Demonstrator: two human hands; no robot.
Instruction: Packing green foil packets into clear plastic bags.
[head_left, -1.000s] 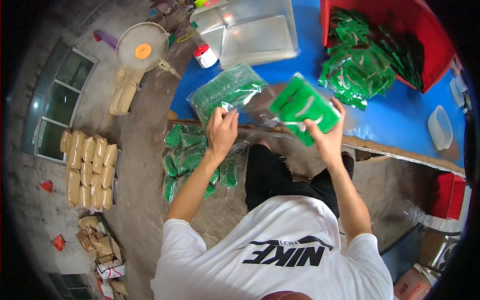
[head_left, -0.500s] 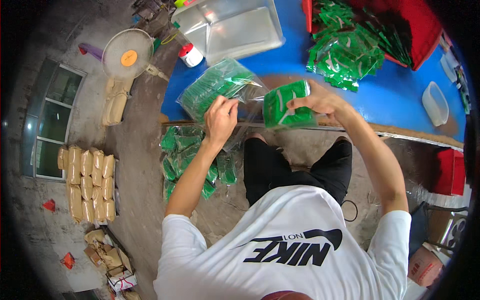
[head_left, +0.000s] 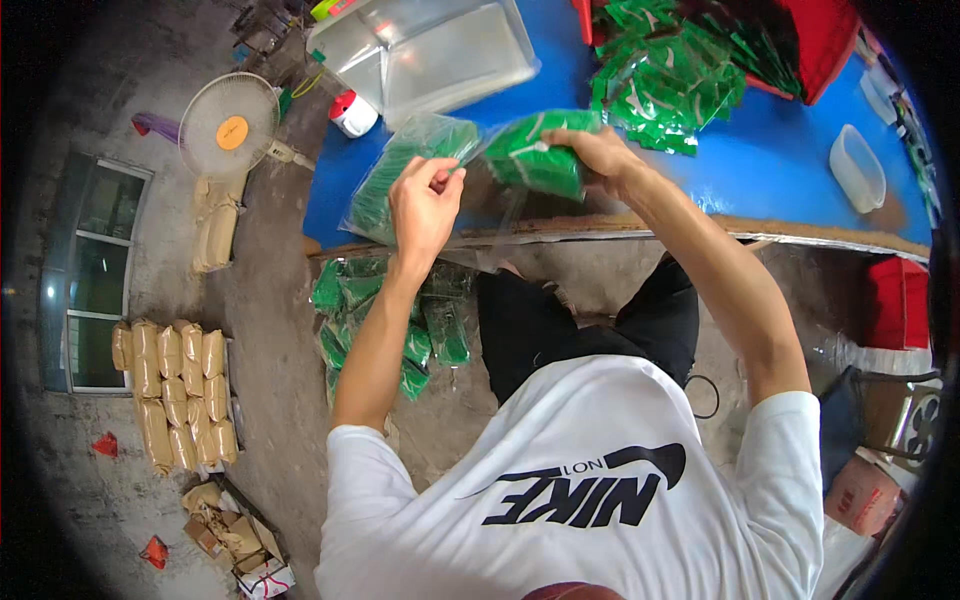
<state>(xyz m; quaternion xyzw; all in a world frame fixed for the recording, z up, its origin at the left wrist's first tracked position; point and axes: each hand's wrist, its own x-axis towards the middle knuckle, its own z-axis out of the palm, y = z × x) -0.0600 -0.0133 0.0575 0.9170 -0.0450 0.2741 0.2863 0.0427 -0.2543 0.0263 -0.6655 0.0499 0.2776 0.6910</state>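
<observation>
My right hand (head_left: 598, 155) is closed round a bundle of green packets (head_left: 540, 150), held tilted above the near part of the blue table. My left hand (head_left: 425, 205) pinches the edge of a clear plastic bag (head_left: 512, 208), whose thin film spreads below the bundle; its outline is hard to make out. Under and beyond the left fingers lies a pile of clear plastic with green showing (head_left: 385, 185); I cannot tell whether these are printed bags or filled ones. A heap of loose green packets (head_left: 665, 95) sits farther right.
A red bin (head_left: 825, 45) spills green packets on the blue table (head_left: 760, 185). Also there are a metal tray (head_left: 460, 60), a red-and-white bottle (head_left: 352, 114) and a white plastic tub (head_left: 858, 168). Filled green bags (head_left: 375, 310) lie on the floor; a fan (head_left: 230, 125) stands left.
My right hand has lifted the green bundle up and to the left, tilting it toward the clear bag. The left hand still pinches the film; the whole view has shifted slightly.
</observation>
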